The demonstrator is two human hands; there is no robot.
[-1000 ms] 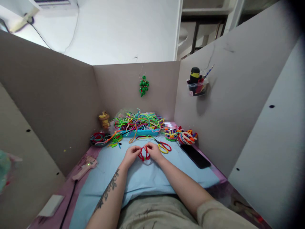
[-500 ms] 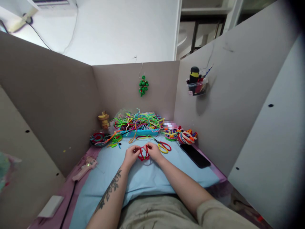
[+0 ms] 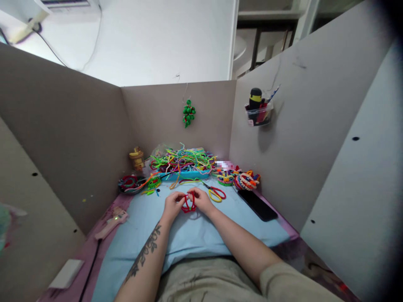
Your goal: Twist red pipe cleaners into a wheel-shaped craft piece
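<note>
Person, two arms. Left forearm (image 3: pixel 159 256): one dark tattoo (image 3: pixel 147 251), a trailing stem with leaves, set lengthwise between elbow and wrist; linework and shading, finer detail blurred. Left hand (image 3: pixel 174 204): bare. Right forearm (image 3: pixel 241 238): plain. Right hand (image 3: pixel 200 201): bare. Right sleeve (image 3: pixel 285 279): short, loose, dull khaki-grey, ending near the elbow. Lap cloth (image 3: pixel 201 279): similar grey-green, creased, thin darker streaks, print or fold unclear.

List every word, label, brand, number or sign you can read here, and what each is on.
No text can be read.
Small label on the hanging clear box: too small to read.
Pixelated patch: blurred out.
Phone: dark screen, no text visible.
</note>
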